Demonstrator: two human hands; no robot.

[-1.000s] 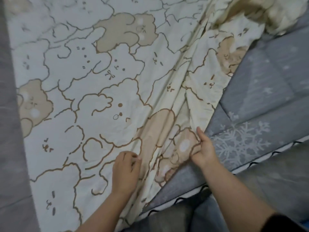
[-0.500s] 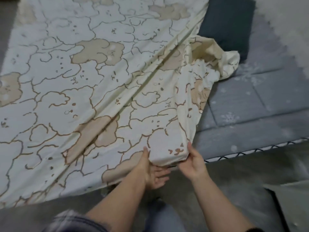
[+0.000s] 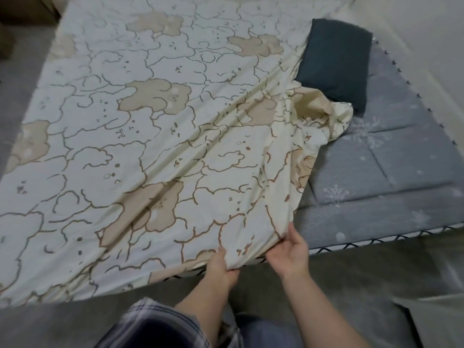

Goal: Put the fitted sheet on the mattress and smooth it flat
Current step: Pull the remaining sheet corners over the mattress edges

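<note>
Fitted sheet (image 3: 155, 136) edge pinched by left hand (image 3: 222, 268) and right hand (image 3: 288, 254); mattress (image 3: 391, 177) bare beside.

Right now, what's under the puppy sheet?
The grey snowflake mattress shows bare on the right, so it likely continues under the sheet. The sheet also overlaps the dark pillow's corner; anything else beneath is hidden.

A home bedroom — mattress (image 3: 391, 172) on the floor, printed sheet (image 3: 150, 121), pillow (image 3: 336, 59).

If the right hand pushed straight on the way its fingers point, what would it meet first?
The right hand points up-left into the fitted sheet it already pinches, so probably more sheet, with the mattress underneath.
</note>
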